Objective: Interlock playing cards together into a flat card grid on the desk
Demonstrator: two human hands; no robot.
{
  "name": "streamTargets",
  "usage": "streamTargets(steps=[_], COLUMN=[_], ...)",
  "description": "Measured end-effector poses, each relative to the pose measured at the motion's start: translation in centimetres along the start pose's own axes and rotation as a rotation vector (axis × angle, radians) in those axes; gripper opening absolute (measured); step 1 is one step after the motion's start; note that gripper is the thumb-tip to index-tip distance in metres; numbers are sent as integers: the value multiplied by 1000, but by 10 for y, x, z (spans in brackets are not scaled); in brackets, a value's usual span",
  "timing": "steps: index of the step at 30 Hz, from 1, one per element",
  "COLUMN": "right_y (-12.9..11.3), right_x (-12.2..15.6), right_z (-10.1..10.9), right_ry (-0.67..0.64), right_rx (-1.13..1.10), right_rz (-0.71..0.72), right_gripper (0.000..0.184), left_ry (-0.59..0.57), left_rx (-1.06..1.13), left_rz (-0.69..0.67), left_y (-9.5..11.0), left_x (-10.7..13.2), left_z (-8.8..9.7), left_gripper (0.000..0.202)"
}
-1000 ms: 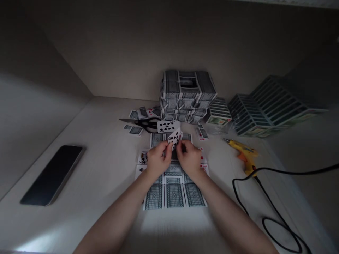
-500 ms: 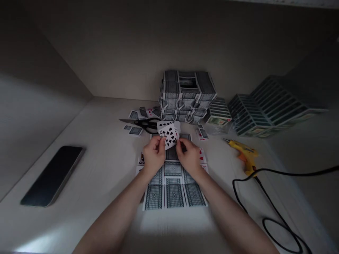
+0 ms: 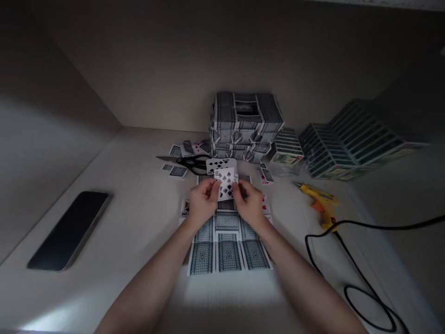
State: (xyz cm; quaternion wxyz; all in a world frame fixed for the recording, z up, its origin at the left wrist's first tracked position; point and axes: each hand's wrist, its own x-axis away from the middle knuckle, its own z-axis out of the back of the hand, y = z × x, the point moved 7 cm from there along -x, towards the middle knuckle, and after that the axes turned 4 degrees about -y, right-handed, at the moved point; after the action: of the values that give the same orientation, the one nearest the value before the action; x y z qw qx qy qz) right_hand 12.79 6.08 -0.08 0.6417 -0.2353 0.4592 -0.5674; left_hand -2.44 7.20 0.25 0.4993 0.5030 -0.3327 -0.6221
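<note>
Between my two hands is a ten of spades playing card [image 3: 225, 183], face toward me. My left hand [image 3: 204, 197] pinches its left edge and my right hand [image 3: 247, 200] pinches its right edge. A corner marked J shows behind it at the right; whether that card is held too, I cannot tell. Just beyond lies another face-up spade card [image 3: 220, 163]. Below my hands spreads a flat panel of patterned card backs [image 3: 228, 256], laid in rows. Face-up card edges, a king [image 3: 185, 207] and a red five [image 3: 264, 202], stick out at its sides.
Behind stands a block built of playing cards [image 3: 246, 123]. Black-handled scissors [image 3: 191, 162] lie left of it among small folded cards [image 3: 178, 171]. Slatted card stacks [image 3: 287, 147] stand at the right. A yellow glue gun [image 3: 323, 204] with black cord lies right, a phone [image 3: 69, 232] left.
The ten of spades has turned more upright and shifted slightly right and down. My right fingers now overlap its right edge further. The other things stay in place.
</note>
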Motion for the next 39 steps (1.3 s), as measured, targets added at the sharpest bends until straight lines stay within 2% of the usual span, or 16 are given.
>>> streamTargets(steps=[4,7,13,19,24,26,28,31,33,36,39], right_y=[10,12,8,7,7,9,11,15,15,7,0], right_x=[-2,-3,-2,-1,0,-1,-3,-7,-8,-7,-4], right_z=[-4,-7,-5,-1,3,4,3,-6,-14,-26,-32], right_ry=[-36,-53,-37,22,68,73,46,-57,-131,-260,-332], right_rx=[-84,-76,9,85,12,-45,-138,-357,-469,-579,-612], right_rz=[-48,-48,-18,-15,-58,-80,-102,-179,-239,-283,-287], right_gripper=[22,21,25,31,31,32,36,45,53,56,59], left_ry=[7,40,57,13,-12,0,19,11,-18,-58,-81], left_rx=[-273,-394,-507,-569,-628,-569,-450,-148,61,233,285], left_rz=[-138,-226,-352,-486,-558,-500,-358,-116,-1,95,134], left_y=[12,17,25,33,36,33,24,7,-1,-5,-5], left_x=[7,10,14,18,21,18,13,4,0,-3,-3], left_z=[-2,-3,-5,-9,-12,-10,-5,-1,-3,-8,-11], left_gripper=[21,19,16,15,14,14,15,23,28,31,33])
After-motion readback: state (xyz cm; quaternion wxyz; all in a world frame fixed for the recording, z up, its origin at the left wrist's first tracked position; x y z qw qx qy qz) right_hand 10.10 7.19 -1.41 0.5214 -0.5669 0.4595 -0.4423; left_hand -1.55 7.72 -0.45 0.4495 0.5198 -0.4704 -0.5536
